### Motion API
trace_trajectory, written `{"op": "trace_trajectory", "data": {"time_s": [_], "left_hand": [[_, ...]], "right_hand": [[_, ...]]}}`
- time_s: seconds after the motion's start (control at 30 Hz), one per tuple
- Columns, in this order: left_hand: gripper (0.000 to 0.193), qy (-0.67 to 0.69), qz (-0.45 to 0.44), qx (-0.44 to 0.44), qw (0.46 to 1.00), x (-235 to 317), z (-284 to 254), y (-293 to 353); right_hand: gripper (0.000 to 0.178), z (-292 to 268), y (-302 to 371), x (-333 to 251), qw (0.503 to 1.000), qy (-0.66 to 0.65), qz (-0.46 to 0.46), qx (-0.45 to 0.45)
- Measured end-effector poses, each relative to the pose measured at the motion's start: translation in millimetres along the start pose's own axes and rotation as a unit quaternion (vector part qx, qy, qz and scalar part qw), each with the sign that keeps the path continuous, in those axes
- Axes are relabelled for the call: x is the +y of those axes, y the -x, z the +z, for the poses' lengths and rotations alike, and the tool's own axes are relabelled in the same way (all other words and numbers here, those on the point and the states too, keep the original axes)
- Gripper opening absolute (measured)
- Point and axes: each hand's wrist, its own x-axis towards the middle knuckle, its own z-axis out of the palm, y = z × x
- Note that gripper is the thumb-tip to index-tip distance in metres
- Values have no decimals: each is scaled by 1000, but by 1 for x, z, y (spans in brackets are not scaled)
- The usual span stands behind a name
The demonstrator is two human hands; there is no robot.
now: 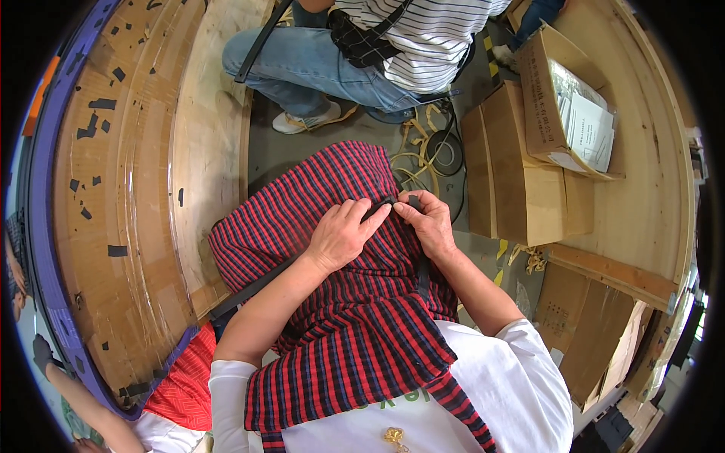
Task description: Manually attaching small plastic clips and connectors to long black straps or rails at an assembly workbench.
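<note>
My left hand (341, 235) and my right hand (430, 224) meet over my lap. Between them, the fingertips of both pinch a narrow black strap (423, 278), whose end hangs down below my right hand. Another dark stretch of strap shows beside my left forearm, partly hidden by the arm. What exactly the fingertips work on is small and mostly covered. Under the hands, a red, black and blue striped apron (310, 189) covers my knees, and its bib (347, 359) lies over my white shirt.
On the left is a cardboard-covered table (143, 226) with black scraps and a purple edge. Ahead sits a person in jeans (294, 64), near a black strip (260, 45). Cardboard boxes (529, 189) stand on the right; one holds papers (589, 128). A black roll (444, 153) and yellowish strips lie on the floor.
</note>
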Motion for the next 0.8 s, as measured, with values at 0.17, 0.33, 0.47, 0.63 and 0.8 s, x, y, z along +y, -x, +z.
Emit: {"op": "trace_trajectory", "data": {"time_s": [0.17, 0.33, 0.47, 0.63, 0.8], "left_hand": [[43, -2, 0, 3, 1000, -1, 0, -1], [43, -4, 1, 2, 1000, -1, 0, -2], [42, -5, 2, 4, 1000, -1, 1, -2], [43, -8, 0, 4, 1000, -1, 1, -1], [42, -10, 10, 5, 1000, 1, -2, -1]], "right_hand": [[11, 0, -1, 0, 1000, 5, -1, -1], [11, 0, -1, 0, 1000, -1, 0, -1], [12, 0, -1, 1, 1000, -11, 3, -1], [12, 0, 0, 0, 1000, -11, 2, -1], [14, -2, 1, -1, 1000, -14, 14, 16]]}}
